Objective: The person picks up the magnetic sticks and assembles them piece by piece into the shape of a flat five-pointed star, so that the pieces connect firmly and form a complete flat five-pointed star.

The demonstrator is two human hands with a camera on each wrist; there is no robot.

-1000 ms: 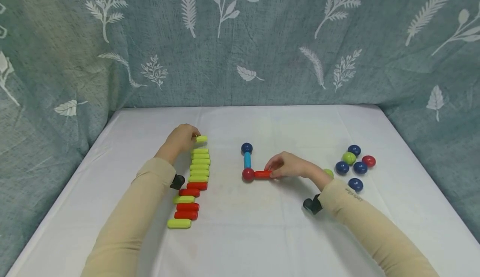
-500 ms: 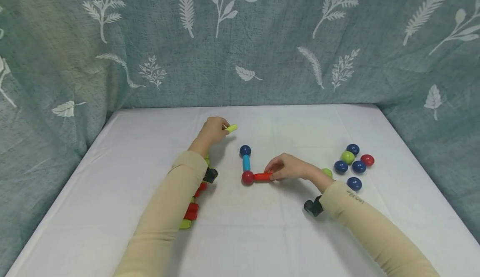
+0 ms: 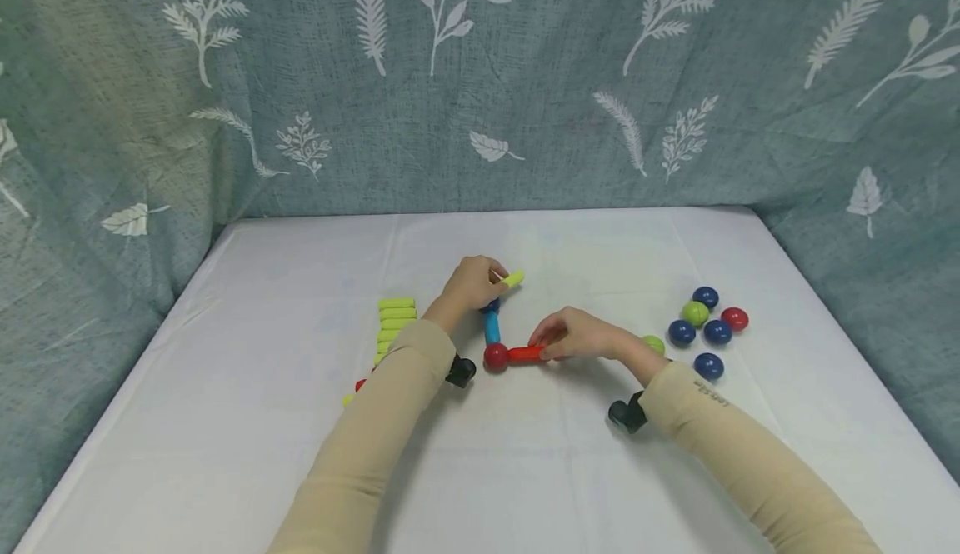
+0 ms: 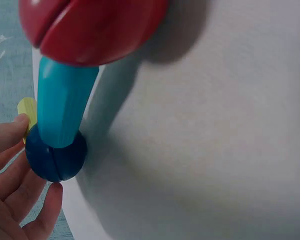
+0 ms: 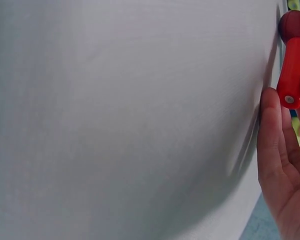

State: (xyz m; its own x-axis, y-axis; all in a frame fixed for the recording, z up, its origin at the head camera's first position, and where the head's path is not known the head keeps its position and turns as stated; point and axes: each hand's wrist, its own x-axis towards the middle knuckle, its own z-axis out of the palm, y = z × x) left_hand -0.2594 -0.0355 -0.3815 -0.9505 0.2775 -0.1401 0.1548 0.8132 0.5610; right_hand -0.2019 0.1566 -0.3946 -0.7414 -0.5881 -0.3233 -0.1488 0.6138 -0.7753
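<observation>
You seem to be at the step of adding a rod: your left hand (image 3: 474,281) pinches a yellow-green rod (image 3: 513,279) by the dark blue ball (image 4: 55,155) at the blue rod's (image 3: 492,328) far end, though whether they touch is unclear. Your right hand (image 3: 573,333) grips the red rod (image 3: 525,355), which meets the red ball (image 3: 496,358) at the corner. Next likely calls for a steady right hand while you align the yellow-green rod's end with the dark blue ball.

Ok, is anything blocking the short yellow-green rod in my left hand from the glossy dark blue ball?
No other piece is visibly in the way. Your left hand holds the short yellow-green rod close to the glossy dark blue ball, with its own fingers near both; whether rod and ball touch is unclear.
</observation>
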